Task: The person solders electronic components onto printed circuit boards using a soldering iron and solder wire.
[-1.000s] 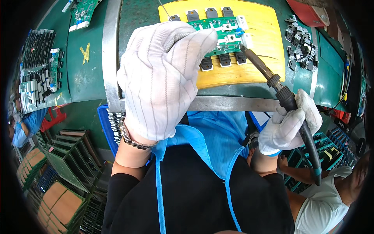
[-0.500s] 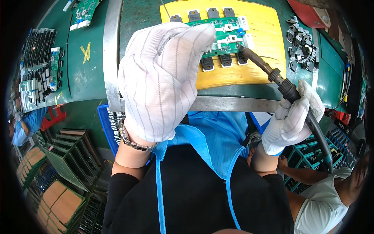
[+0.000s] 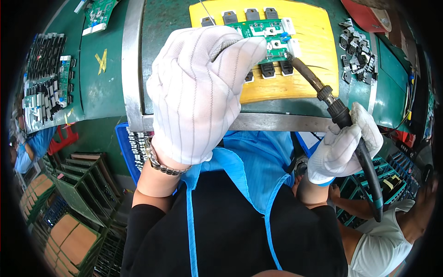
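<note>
A green circuit board (image 3: pixel 258 29) lies on a yellow pad (image 3: pixel 316 46), with black flat components (image 3: pixel 267 70) sticking out along its far and near edges. My gloved right hand (image 3: pixel 344 145) grips a soldering iron (image 3: pixel 340 111) by its dark handle. The iron's tip touches or nearly touches the board's near right corner. Over the board's left part, my gloved left hand (image 3: pixel 203 87) is closed, thumb and forefinger pinched together. A thin solder wire (image 3: pixel 207 11) runs down into it from the far side; the wire's end is hidden behind the fingers.
Loose black components (image 3: pixel 357 53) are heaped to the right of the pad. At left are assembled boards (image 3: pixel 44 78) in rows and another green board (image 3: pixel 99 16). A metal edge strip (image 3: pixel 272 123) borders the bench. A blue bin (image 3: pixel 123 138) stands below, and a person (image 3: pixel 383 240) sits at lower right.
My left hand has shifted slightly right over the board, covering more of its near edge. The iron's tip has moved slightly right, and its rear end has swung left and down.
</note>
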`<state>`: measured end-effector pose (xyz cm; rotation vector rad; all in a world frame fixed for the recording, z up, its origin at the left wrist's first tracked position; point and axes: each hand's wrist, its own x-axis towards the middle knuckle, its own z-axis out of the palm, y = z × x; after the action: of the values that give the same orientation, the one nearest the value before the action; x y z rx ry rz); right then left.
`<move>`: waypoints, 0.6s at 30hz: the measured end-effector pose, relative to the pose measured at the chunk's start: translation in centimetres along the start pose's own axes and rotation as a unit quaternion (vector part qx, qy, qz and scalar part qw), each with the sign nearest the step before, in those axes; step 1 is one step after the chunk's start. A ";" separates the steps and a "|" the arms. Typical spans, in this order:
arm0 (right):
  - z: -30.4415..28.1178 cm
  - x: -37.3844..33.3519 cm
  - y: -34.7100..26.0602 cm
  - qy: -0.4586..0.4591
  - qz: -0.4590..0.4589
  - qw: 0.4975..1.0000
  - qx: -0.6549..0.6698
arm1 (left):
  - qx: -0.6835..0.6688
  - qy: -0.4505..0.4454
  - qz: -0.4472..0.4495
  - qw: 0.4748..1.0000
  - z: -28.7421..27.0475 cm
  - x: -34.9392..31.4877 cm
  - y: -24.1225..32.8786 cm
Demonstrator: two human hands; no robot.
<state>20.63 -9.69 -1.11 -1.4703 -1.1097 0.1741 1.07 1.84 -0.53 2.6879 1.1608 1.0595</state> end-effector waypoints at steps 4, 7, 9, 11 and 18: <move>0.0 0.1 0.5 -0.003 -0.035 0.999 -0.024 | 0.021 -0.005 -0.001 1.000 0.1 -0.1 0.1; 0.0 0.4 0.4 -0.006 -0.082 0.994 -0.078 | 0.023 0.004 0.021 0.999 0.5 -0.1 0.2; 0.3 0.3 0.2 0.021 -0.081 0.993 -0.082 | 0.043 0.033 0.013 0.998 0.9 -0.3 0.5; 0.5 0.7 0.2 0.010 -0.082 0.993 -0.079 | 0.025 0.032 0.005 0.999 0.6 0.3 0.4; 0.3 0.8 0.0 -0.017 -0.062 0.995 -0.070 | -0.038 0.072 -0.006 0.997 -0.1 0.8 -0.8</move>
<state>20.83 -8.89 -0.75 -1.5209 -1.2582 0.0350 0.88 2.96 -0.27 2.5806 1.1295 1.2870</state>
